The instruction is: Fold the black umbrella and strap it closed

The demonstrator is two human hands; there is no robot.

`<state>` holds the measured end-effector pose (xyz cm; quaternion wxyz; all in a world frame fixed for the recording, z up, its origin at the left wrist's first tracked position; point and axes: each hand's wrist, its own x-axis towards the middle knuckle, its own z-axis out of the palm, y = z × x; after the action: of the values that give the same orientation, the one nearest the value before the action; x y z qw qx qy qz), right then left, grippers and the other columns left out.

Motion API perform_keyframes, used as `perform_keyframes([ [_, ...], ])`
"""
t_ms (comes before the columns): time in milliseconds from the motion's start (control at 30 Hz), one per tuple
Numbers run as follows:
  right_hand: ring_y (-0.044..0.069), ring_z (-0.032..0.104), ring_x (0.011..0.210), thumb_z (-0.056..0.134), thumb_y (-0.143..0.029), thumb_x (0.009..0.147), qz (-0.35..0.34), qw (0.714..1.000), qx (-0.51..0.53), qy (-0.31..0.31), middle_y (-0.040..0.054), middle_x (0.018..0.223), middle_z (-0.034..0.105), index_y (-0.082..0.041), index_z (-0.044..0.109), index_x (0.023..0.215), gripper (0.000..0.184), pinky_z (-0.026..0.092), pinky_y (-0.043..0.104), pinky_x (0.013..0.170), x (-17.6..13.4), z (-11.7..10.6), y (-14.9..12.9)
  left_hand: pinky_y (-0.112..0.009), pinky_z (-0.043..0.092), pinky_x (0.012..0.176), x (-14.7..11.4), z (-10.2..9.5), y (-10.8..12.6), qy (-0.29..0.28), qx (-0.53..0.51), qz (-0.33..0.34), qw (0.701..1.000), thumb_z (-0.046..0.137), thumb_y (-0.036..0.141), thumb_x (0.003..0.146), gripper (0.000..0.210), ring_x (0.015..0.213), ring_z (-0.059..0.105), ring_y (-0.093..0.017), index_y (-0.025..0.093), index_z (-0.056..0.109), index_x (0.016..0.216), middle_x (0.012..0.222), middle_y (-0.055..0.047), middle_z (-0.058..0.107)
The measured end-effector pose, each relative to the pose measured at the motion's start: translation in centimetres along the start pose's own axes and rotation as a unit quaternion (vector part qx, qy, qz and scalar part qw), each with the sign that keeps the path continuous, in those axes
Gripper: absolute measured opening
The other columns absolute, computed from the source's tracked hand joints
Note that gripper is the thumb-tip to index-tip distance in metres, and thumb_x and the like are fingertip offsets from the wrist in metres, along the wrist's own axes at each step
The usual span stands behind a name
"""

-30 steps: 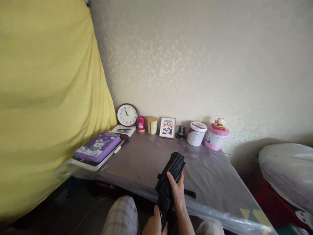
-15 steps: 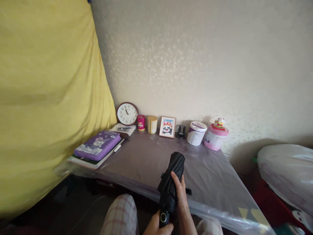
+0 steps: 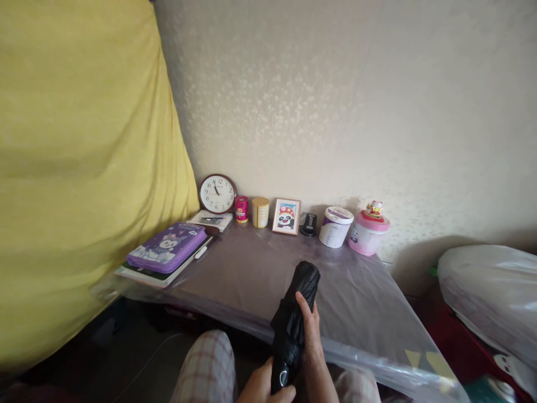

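Note:
A folded black umbrella (image 3: 291, 322) is held at a slant over the front edge of the table, its top pointing away and slightly right. My left hand (image 3: 264, 386) is closed round the handle at the bottom of the view, just below the shiny button. Farther up, my right hand (image 3: 310, 324) wraps the folded cloth from the right side, thumb lying along the top; its other fingers are mostly hidden behind the umbrella.
On the plastic-covered table (image 3: 243, 280), a purple case (image 3: 168, 246) lies on books at the left. Along the wall stand a clock (image 3: 218, 193), a pink can (image 3: 241, 210), a yellow canister (image 3: 260, 212), a picture frame (image 3: 286, 216), a white tub (image 3: 335, 228) and a pink tub (image 3: 368, 234).
The umbrella has rolled a little in my hands, so its handle button now faces more to the right. Its top leans slightly farther right, and both hands keep their hold.

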<state>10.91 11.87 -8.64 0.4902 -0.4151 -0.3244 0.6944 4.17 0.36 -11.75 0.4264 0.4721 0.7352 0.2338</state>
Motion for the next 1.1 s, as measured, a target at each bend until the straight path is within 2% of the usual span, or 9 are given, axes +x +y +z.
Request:
perform_keyframes([
  [100,0.017,0.062,0.054,0.067,-0.05,0.064,0.003,1.0,0.019,-0.024,-0.0021,0.066,0.064,-0.02,0.052,0.111,0.058,0.051,0.029,0.054,0.0,-0.1,0.0,-0.021,0.046,0.066,-0.2,0.0,0.4,-0.014,-0.055,0.029,0.998,0.045,0.025,0.077,0.026,0.075,0.062,-0.014,0.019,0.057,0.099,0.081,-0.001,0.067],
  [233,0.019,0.064,0.062,0.07,-0.05,0.062,-0.007,1.0,-0.006,-0.006,-0.0014,0.07,0.066,-0.02,0.053,0.11,0.059,0.052,0.029,0.058,0.0,-0.2,0.1,-0.023,0.043,0.084,-0.4,-0.1,0.1,0.014,-0.042,0.031,0.999,0.052,0.022,0.072,0.045,0.099,0.058,-0.019,0.019,0.049,0.117,0.101,-0.005,0.065],
  [467,0.021,0.065,0.06,0.07,-0.049,0.063,-0.006,1.0,0.01,-0.013,0.0003,0.069,0.067,-0.019,0.049,0.116,0.065,0.052,0.031,0.055,-0.2,-0.3,0.1,-0.031,0.042,0.082,-0.3,-0.7,-0.8,0.009,0.022,0.0,1.0,0.052,0.023,0.075,0.059,0.095,0.061,-0.027,0.003,0.037,0.128,0.099,-0.019,0.065],
  [567,0.021,0.064,0.057,0.071,-0.05,0.059,0.001,1.0,0.016,0.014,0.0006,0.069,0.067,-0.018,0.05,0.114,0.067,0.051,0.031,0.053,-0.1,-0.3,0.1,-0.027,0.044,0.077,-0.3,-1.1,-0.5,-0.01,0.029,0.015,0.999,0.055,0.02,0.072,0.052,0.09,0.062,-0.023,0.01,0.044,0.122,0.095,-0.013,0.066],
  [667,0.021,0.063,0.054,0.07,-0.052,0.06,0.009,0.999,0.031,0.019,0.0013,0.068,0.067,-0.017,0.053,0.109,0.064,0.051,0.031,0.051,0.0,-0.3,0.1,-0.021,0.044,0.061,-0.4,-1.5,-0.1,-0.07,-0.044,0.031,0.996,0.047,0.025,0.078,0.025,0.073,0.063,-0.015,0.019,0.056,0.1,0.079,-0.002,0.066],
  [733,0.021,0.064,0.056,0.07,-0.052,0.061,0.008,0.999,0.039,0.004,0.0014,0.068,0.066,-0.017,0.052,0.109,0.062,0.051,0.031,0.051,0.0,-0.3,0.1,-0.02,0.044,0.059,-0.5,-1.6,0.1,-0.084,-0.078,0.043,0.993,0.045,0.025,0.079,0.02,0.071,0.062,-0.014,0.02,0.058,0.093,0.077,0.0,0.065],
  [900,0.02,0.065,0.058,0.07,-0.049,0.063,0.004,1.0,0.025,-0.015,0.0007,0.068,0.066,-0.018,0.051,0.111,0.061,0.051,0.03,0.052,-0.3,-0.2,0.3,-0.024,0.043,0.082,-0.1,-0.7,-0.6,-0.016,0.022,0.023,0.999,0.049,0.017,0.076,0.048,0.097,0.06,-0.02,0.011,0.044,0.124,0.1,-0.011,0.066],
  [1000,0.021,0.065,0.058,0.07,-0.048,0.063,-0.003,1.0,0.004,0.001,0.002,0.069,0.066,-0.016,0.052,0.107,0.057,0.052,0.03,0.051,-0.2,-0.2,0.3,-0.03,0.043,0.082,0.1,-0.3,-1.3,-0.001,0.077,-0.023,0.997,0.048,0.019,0.078,0.057,0.097,0.061,-0.026,0.003,0.033,0.131,0.103,-0.02,0.064],
  [1100,0.021,0.065,0.061,0.072,-0.047,0.06,-0.008,1.0,-0.007,0.024,0.0031,0.072,0.067,-0.015,0.054,0.103,0.057,0.053,0.03,0.053,0.1,-0.2,0.4,-0.031,0.042,0.082,-0.2,-0.7,-1.7,0.001,0.087,-0.03,0.996,0.048,0.021,0.079,0.057,0.098,0.061,-0.027,0.006,0.033,0.132,0.105,-0.019,0.064],
])
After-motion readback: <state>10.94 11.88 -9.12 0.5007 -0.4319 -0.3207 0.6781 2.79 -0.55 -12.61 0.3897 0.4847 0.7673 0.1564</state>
